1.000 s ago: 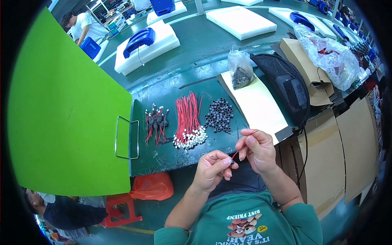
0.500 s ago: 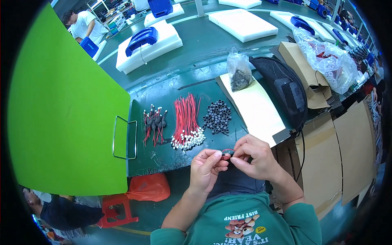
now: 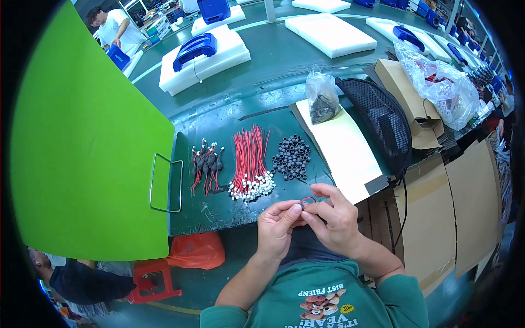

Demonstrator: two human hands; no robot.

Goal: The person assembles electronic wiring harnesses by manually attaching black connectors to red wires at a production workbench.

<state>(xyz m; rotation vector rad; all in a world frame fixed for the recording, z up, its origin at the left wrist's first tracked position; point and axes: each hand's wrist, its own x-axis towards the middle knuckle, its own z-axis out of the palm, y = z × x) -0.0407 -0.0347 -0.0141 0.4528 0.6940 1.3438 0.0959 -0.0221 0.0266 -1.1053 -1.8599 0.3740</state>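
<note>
Head view: see 2 bare hands, close together just off the near edge of the table (image 3: 235, 213), approx. in front of a green T-shirt (image 3: 273, 290). With L hand (image 3: 277, 232), pinching 1 red wire (image 3: 310, 198) btwn thumb & index; with R hand (image 3: 339, 224), touching in at the same spot, fingers bent, tips partly hidden, so can't tell if gripping. Can see just a short red curve of wire btwn the hands. On table, count 3 groups, L to R: 1 cluster of red leads w/ dark bulbs (image 3: 206, 164), approx. 10, overlapping, can't count exactly; 1 fan of red wires w/ white connectors (image 3: 250, 164), dozens, too dense to count; 1 heap of black rings (image 3: 291, 157), also dozens. Farther R, note 1 pale yellow sheet (image 3: 350, 156) w/ 1 clear bag (image 3: 322, 101) of dark bits on top, then 1 black mesh bag (image 3: 380, 117), 1 open carton (image 3: 407, 98) & 1 bigger clear bag (image 3: 437, 87) w/ red bits inside. At L, 1 big green panel (image 3: 93, 147), 1 metal handle (image 3: 181, 186); below, 1 orange-red bag (image 3: 197, 251) & 1 red stool (image 3: 156, 281). Beyond table, 1 blue housing (image 3: 195, 50) on stacked white foam (image 3: 229, 49), 1 white slab (image 3: 331, 35) to its R. Also see 2 other people at L: 1 in white top (image 3: 123, 30), 1 in dark top (image 3: 90, 281).
</note>
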